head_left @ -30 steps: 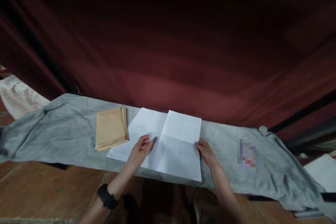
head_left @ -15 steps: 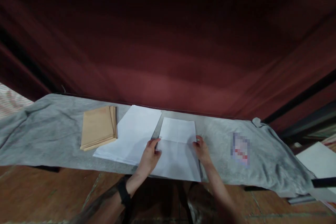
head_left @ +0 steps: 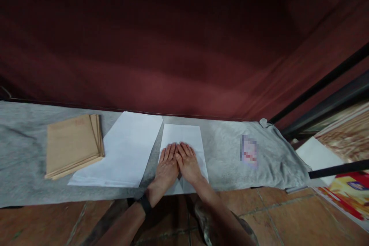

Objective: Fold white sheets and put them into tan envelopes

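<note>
White sheet, one; left hand and right hand flat upon it, each grip outstretched, unclasped; brown stack, probably envelopes

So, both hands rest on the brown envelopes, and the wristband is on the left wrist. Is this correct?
No: in the head view, the left hand and right hand rest on the white sheet, not the brown envelopes. The black wristband is on the left wrist.
</note>
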A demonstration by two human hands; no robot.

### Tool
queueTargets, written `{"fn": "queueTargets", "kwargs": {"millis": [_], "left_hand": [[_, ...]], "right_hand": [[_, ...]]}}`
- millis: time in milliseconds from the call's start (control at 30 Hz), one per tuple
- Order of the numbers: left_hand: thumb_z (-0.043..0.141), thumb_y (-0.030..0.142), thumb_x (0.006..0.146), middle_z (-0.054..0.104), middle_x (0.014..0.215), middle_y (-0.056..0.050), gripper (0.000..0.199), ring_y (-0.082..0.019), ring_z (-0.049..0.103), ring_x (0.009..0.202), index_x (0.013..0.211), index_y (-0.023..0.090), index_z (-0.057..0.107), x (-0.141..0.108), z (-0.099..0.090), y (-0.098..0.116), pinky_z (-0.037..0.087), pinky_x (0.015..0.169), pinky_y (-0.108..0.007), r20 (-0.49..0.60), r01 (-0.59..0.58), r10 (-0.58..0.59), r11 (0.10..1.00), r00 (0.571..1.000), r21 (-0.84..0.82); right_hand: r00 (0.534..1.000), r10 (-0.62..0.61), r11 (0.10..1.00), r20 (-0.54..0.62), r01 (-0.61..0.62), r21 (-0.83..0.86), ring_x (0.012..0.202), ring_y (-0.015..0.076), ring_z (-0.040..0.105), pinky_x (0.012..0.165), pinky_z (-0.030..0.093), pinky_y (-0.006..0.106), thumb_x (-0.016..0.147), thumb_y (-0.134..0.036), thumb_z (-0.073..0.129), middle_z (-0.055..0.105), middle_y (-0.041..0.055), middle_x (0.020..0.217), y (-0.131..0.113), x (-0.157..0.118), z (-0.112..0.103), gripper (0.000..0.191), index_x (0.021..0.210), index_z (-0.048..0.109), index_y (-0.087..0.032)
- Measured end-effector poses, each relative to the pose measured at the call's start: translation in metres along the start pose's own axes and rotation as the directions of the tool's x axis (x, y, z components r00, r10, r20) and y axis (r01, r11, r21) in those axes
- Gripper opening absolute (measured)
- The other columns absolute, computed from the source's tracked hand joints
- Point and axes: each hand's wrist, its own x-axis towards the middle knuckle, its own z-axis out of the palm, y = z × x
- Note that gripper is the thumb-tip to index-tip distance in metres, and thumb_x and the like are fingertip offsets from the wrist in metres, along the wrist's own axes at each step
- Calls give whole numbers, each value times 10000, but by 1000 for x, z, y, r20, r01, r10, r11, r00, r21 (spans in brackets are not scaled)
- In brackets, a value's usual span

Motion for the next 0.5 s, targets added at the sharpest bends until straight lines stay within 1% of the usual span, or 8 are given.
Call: {"fn": "queueTargets", "kwargs": {"millis": [100, 167, 267, 300, 367, 433, 467, 500], "left_hand": [[353, 231, 975, 384, 1621, -175, 589, -294, 310, 1536, 1538, 78, 431, -1, 1, -7, 246, 1255, -518, -1, 53, -53, 998, 999, 24], [365, 285, 989, 379, 1620, -174, 589, -297, 330, 1527, 1536, 79, 436, -6, -2, -14, 247, 1256, -513, -23, 67, -67, 998, 997, 20], [420, 329, 976, 389, 1606, -202, 601, -319, 356, 1513, 1519, 74, 464, -18, -8, -24, 283, 1237, -524, -28, 74, -73, 997, 997, 9], [450, 343, 966, 386, 1607, -206, 608, -323, 358, 1512, 1515, 83, 475, -24, -11, -26, 295, 1230, -521, -5, 70, -70, 998, 998, 5], [566, 390, 900, 369, 1617, -199, 659, -347, 353, 1511, 1504, 133, 505, -37, -18, -29, 297, 1221, -545, 101, 13, -11, 1000, 995, -15], [710, 419, 773, 311, 1656, -130, 816, -355, 304, 1531, 1536, 262, 466, -50, -25, -29, 227, 1236, -596, 239, -106, 119, 992, 964, -69], [741, 381, 733, 290, 1668, -94, 871, -353, 268, 1545, 1547, 315, 439, -55, -29, -29, 177, 1242, -622, 276, -147, 164, 986, 947, -83], [740, 322, 719, 281, 1672, -73, 892, -348, 251, 1551, 1553, 340, 424, -59, -32, -28, 146, 1243, -636, 295, -166, 183, 983, 938, -82]], "right_hand": [[1000, 24, 998, 3, -24, -62, 1528, 263, 326, 1270, 189, 502, 1064, -369, 425, 391, 64, 1640, 13, -1, -5, 483, 1529, 479, -248], [998, 61, 993, -13, -62, -100, 1528, 271, 327, 1267, 190, 512, 1050, -377, 473, 367, 45, 1651, 27, -4, -15, 490, 1532, 471, -288], [993, 115, 984, -33, -118, -135, 1508, 277, 365, 1260, 219, 510, 1040, -374, 501, 390, 55, 1637, 46, -11, -32, 489, 1520, 491, -283], [992, 119, 983, -32, -122, -140, 1503, 278, 375, 1257, 232, 509, 1039, -358, 502, 401, 65, 1631, 52, -14, -37, 486, 1517, 497, -270], [995, 95, 986, -4, -94, -136, 1492, 265, 395, 1251, 269, 495, 1037, -295, 486, 425, 80, 1618, 63, -20, -49, 478, 1512, 504, -242], [998, 43, 993, 56, -36, -116, 1478, 233, 419, 1246, 308, 459, 1025, -193, 445, 458, 89, 1599, 73, -25, -60, 485, 1504, 513, -210], [996, 17, 995, 90, -8, -101, 1469, 214, 432, 1243, 326, 434, 1009, -140, 424, 477, 89, 1587, 77, -27, -66, 499, 1495, 522, -195], [993, -2, 996, 121, 12, -87, 1461, 196, 444, 1241, 339, 410, 989, -95, 407, 492, 87, 1577, 81, -29, -72, 521, 1486, 532, -187]]}}
